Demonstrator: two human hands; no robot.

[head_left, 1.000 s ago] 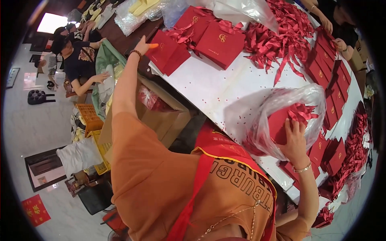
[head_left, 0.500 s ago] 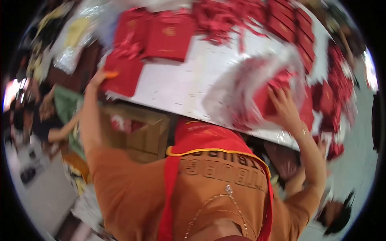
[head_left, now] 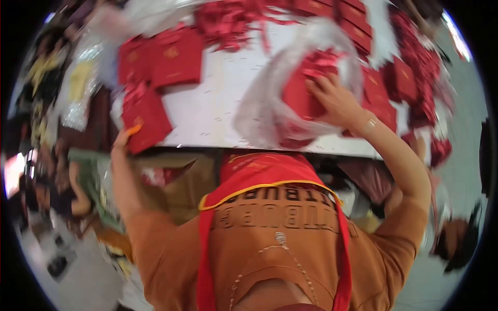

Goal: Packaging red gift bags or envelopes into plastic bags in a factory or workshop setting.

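My left hand (head_left: 122, 140), with an orange cover on one finger, pinches the lower left edge of a red paper gift bag (head_left: 147, 124) with a ribbon. That bag lies tilted at the table's near left edge. My right hand (head_left: 334, 101) reaches into the mouth of a clear plastic bag (head_left: 255, 103), its bent fingers curled over red gift bags (head_left: 301, 96) with shiny red ribbons inside. The right thumb is hidden. Two more red gift bags (head_left: 177, 58) lie just beyond my left hand.
Loose red ribbons (head_left: 228, 23) heap at the far side of the white table (head_left: 202, 116). Stacked red bags (head_left: 355, 26) stand at the far right. An open cardboard box (head_left: 192, 184) sits below the near edge. Another person (head_left: 70, 192) is at the left.
The view has shifted, so the table appears lower left and straighter. My left hand still has the red gift bag, now more tilted. My right hand stays at the plastic bag.
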